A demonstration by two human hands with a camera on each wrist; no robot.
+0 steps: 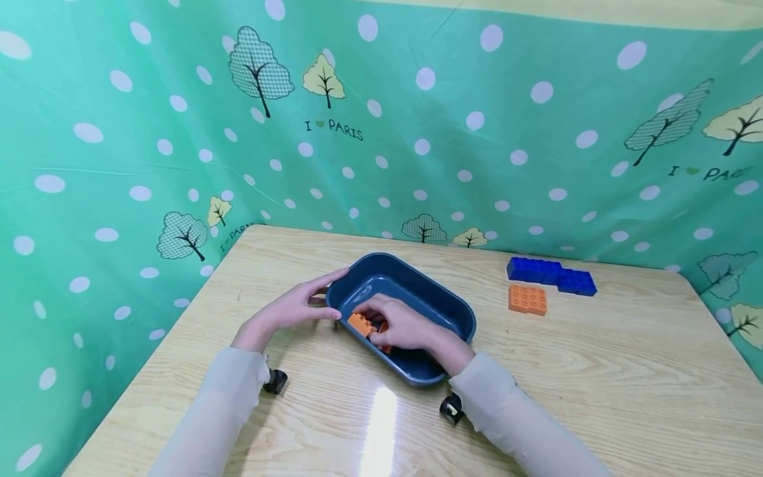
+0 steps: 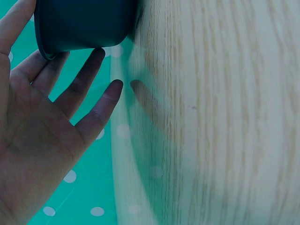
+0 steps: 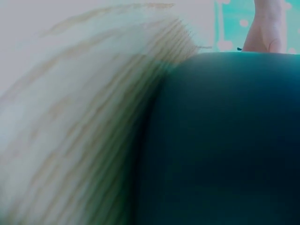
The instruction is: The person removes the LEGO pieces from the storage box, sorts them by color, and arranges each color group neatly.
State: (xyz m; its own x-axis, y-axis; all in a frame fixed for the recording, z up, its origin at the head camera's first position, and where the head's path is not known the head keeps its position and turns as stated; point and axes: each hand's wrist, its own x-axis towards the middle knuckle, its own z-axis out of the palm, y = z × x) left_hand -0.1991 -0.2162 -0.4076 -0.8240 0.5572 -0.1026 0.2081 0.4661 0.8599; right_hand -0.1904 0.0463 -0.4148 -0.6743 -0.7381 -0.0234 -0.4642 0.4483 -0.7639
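Observation:
A dark blue rectangular basin point(image 1: 417, 296) with rounded corners stands on the table. My left hand point(image 1: 298, 306) is at its left end, fingers spread and fairly straight, with the forefinger and thumb along the rim; the left wrist view shows the palm and the basin's outer wall point(image 2: 84, 23). Inside the basin, my right hand point(image 1: 402, 323) reaches down, its fingers and thumb curled around an orange toy building brick point(image 1: 361, 324). Another orange piece point(image 1: 385, 336) shows partly under that hand. The basin's side point(image 3: 225, 140) fills much of the right wrist view and hides the right hand.
To the right of the basin, an orange building brick point(image 1: 527, 299) lies in front of two blue bricks, a longer one point(image 1: 533, 270) and a shorter one point(image 1: 576, 281). A green patterned curtain point(image 1: 381, 132) hangs behind the wooden table point(image 1: 596, 371).

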